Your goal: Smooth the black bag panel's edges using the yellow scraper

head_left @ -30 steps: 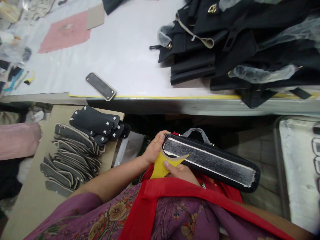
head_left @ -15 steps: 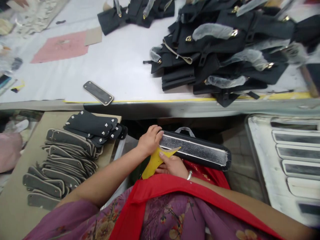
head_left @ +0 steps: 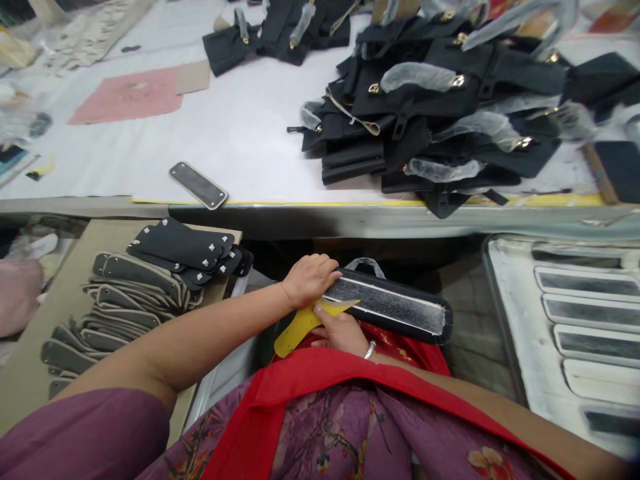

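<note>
A black bag [head_left: 400,328] lies on its side across my lap, its long narrow base facing up. A dark, rough-looking strip with a white border [head_left: 390,301] runs along that base. My left hand [head_left: 309,280] is closed over the bag's left end, fingers curled down and partly hidden. Just below it, my right hand [head_left: 345,333] pinches a flat yellow piece [head_left: 295,328] with a curved edge and a pointed tip. That tip lies over the near edge of the bag's base; whether it touches I cannot tell.
Oblong dark pieces with pale edges [head_left: 120,300] are heaped on a board at left, beside black pieces with metal prongs [head_left: 175,243]. One similar plate [head_left: 199,185] lies on the table. Black bags [head_left: 425,100] are piled behind. A whitish tray [head_left: 530,333] with oblong pieces stands right.
My left hand has shifted right, further over the bag's end, and my left elbow has swung outward. The right hand still holds the yellow piece. The view has shifted slightly.
</note>
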A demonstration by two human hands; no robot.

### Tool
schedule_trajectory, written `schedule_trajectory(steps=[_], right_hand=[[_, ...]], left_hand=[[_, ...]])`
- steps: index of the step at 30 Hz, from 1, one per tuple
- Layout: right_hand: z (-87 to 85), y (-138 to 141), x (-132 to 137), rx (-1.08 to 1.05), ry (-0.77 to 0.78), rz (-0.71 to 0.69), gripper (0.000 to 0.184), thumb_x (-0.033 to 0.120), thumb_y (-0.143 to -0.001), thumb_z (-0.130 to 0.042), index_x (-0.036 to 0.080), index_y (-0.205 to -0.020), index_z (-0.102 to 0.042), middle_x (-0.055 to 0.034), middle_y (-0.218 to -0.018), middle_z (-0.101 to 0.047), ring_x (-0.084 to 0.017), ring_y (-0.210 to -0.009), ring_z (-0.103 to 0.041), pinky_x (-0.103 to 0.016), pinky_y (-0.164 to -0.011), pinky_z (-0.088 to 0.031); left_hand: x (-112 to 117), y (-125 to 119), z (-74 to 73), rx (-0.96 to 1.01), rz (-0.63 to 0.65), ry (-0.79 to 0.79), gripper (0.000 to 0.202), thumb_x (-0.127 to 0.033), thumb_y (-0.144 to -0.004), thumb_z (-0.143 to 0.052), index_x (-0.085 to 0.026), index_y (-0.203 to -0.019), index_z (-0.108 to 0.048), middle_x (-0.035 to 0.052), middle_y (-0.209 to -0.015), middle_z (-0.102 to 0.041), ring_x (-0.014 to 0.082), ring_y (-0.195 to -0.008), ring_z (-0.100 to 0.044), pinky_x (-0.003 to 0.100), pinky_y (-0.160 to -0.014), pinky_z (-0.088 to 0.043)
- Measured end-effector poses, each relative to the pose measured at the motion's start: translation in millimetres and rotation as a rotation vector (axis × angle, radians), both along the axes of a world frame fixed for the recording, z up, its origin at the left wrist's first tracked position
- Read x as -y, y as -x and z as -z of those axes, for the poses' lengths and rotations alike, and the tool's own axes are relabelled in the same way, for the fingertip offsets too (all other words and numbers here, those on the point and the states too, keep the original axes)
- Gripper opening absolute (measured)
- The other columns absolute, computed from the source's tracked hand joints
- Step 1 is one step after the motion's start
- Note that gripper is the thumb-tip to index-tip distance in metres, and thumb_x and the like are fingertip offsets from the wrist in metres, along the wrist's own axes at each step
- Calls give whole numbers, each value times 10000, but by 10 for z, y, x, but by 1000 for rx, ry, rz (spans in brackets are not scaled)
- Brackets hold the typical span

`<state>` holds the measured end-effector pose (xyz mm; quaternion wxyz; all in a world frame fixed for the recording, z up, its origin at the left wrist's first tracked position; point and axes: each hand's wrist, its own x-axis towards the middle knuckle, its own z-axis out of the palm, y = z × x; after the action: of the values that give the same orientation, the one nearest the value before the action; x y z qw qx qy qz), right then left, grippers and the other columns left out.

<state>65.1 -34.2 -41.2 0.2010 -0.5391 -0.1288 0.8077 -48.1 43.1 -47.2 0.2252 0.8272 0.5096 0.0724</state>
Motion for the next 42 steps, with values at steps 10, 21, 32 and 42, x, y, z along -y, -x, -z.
schedule_trajectory(steps=[10,21,32,42], right_hand=[[-41,-65,60,-21,34,139,245,333,-842,-546,159,-1014,-547,-88,-969,-674,-155,-677,-663,-219,-475,-531],[-296,-537,361,40,-183,215,287,331,-794,-609,126,-992,-574,-87,-878,-680,-108,-549,-612,-152,-386,-449],[-585,-347,-306,66,-450,448,254,294,-853,-432,145,-1030,-536,-83,-846,-676,-178,-585,-637,-324,-521,-550],[-364,153,-1204,-141,-618,396,296,219,-603,-696,155,-818,-503,59,-590,-497,-34,-435,-416,-158,-409,-390]], left_hand=[[-18,-210,-12,210,-181,10,343,-483,-852,-431,-190,-744,-574,76,-776,-531,247,-846,-501,382,-904,-300],[371,349,187,1256,-764,698,514,-578,-860,-357,-205,-1139,-574,71,-1221,-560,190,-1052,-511,259,-752,-384],[395,459,176,1229,-665,771,477,-286,-676,-658,-217,-1145,-604,68,-1168,-589,186,-996,-527,285,-793,-403],[298,432,110,1047,-685,616,400,-203,-661,-603,-144,-1054,-648,73,-1000,-662,182,-894,-582,270,-763,-435]])
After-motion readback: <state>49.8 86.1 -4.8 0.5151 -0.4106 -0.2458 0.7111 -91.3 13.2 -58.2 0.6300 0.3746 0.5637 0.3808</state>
